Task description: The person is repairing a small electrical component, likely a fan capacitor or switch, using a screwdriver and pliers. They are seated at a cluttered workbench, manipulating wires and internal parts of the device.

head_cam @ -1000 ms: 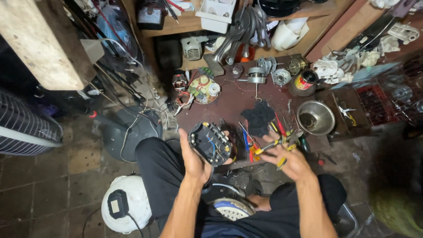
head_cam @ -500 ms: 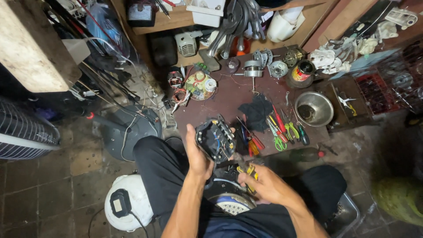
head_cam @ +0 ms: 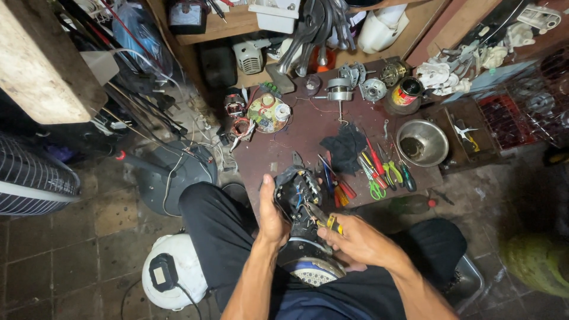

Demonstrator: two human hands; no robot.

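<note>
The low brown desk (head_cam: 296, 133) fills the upper middle of the view, and the person sits at its near edge with dark-trousered knees spread beside it. On the floor to the left stand a wire fan guard (head_cam: 26, 178) and a round grey fan base (head_cam: 175, 178), with a white housing (head_cam: 172, 278) near the left knee.

The black fan motor (head_cam: 296, 192) sits at the near edge of the desk, just above the person's lap and between the 2 hands. Its long axis runs roughly upright in the view, tilted a little away from the person, with its open wired face turned up toward the camera.

The left hand (head_cam: 271, 216) is closed around the motor's left side, thumb up along its edge, the forearm rising straight from the bottom of the view. The right hand (head_cam: 361, 243) comes in from the lower right, fingers curled tight around yellow-handled pliers (head_cam: 325, 220), whose tip points up and left into the lower right of the motor.

Farther back on the desk lie a black cloth (head_cam: 347, 148), a row of screwdrivers and pliers (head_cam: 379, 169) and a steel bowl (head_cam: 422, 142).
</note>
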